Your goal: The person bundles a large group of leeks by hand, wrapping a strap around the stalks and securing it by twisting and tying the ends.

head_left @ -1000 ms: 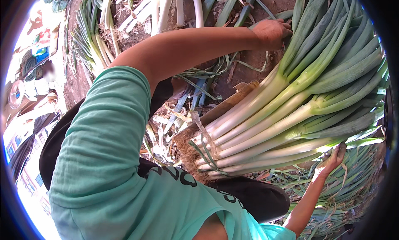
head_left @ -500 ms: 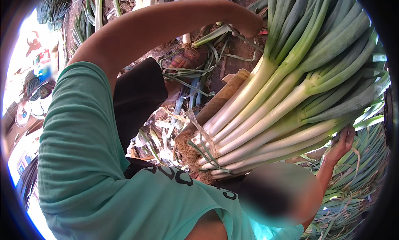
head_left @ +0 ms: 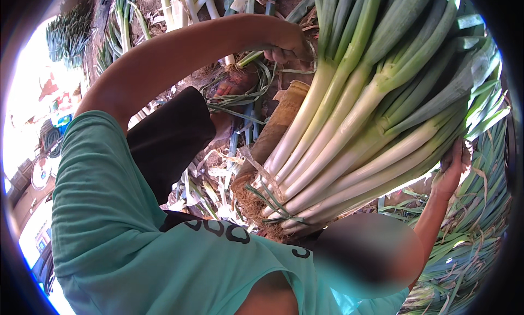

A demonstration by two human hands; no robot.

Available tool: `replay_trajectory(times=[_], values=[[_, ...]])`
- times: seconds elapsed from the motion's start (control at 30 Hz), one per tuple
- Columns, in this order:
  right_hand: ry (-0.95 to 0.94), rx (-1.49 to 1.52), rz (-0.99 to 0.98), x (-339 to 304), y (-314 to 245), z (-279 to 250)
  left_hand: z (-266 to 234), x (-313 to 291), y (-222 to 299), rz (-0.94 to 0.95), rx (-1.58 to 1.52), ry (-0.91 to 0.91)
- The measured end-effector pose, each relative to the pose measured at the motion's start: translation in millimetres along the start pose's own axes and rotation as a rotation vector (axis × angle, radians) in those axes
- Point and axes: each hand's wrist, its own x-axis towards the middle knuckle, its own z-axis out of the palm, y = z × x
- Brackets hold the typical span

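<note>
A large bundle of leeks (head_left: pixel 338 135) lies slantwise before me, white stalks and roots toward my body, green leaves fanning to the far right. Thin green strips (head_left: pixel 270 201) bind it just above the roots. Beyond its left edge, my left hand (head_left: pixel 289 46) is closed beside the leaf bases; a narrow strand shows by its fingers, but what it grips is unclear. My right hand (head_left: pixel 454 159) wraps against the right underside of the bundle, where the stalks turn to leaves. Part of its fingers is hidden by the leaves.
A brown log-like piece (head_left: pixel 284 113) lies under the bundle's left side. More leeks (head_left: pixel 183 9) stand at the far left. Loose leaf strips (head_left: pixel 262 91) cross a foot (head_left: pixel 236 85). Many cut leaves (head_left: pixel 469 238) are heaped at right, and dry scraps (head_left: pixel 215 168) litter the ground.
The bundle's leafy end has shifted left and tilted more upright. My left hand has moved left and nearer; my right hand has risen slightly along the bundle's side.
</note>
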Motion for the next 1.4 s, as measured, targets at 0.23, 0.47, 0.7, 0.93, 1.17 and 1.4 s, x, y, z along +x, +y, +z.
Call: replay_trajectory(times=[0.23,0.47,0.7,0.93,1.17,1.4], values=[[0.002,0.735,0.373,14.8,28.5,-106.3,-41.8,1.6,-22.2,0.383,-0.873,0.158],[0.276,0.558,0.626,42.4,74.8,-74.8,-151.6,38.4,-28.8,0.688,-0.711,0.205],[0.269,0.617,0.444,102.0,58.0,-169.1,-92.4,68.0,-11.9,0.772,-0.400,0.302],[0.048,0.646,0.517,41.5,47.8,-156.2,-136.0,26.4,3.3,0.683,-0.626,-0.046],[-0.104,-0.227,0.435,-6.9,-1.1,-141.5,-93.3,-55.6,37.9,0.491,-0.139,0.665],[-0.092,-0.227,0.449,-39.3,1.1,-154.5,-87.8,-34.7,44.9,0.721,-0.655,0.282]])
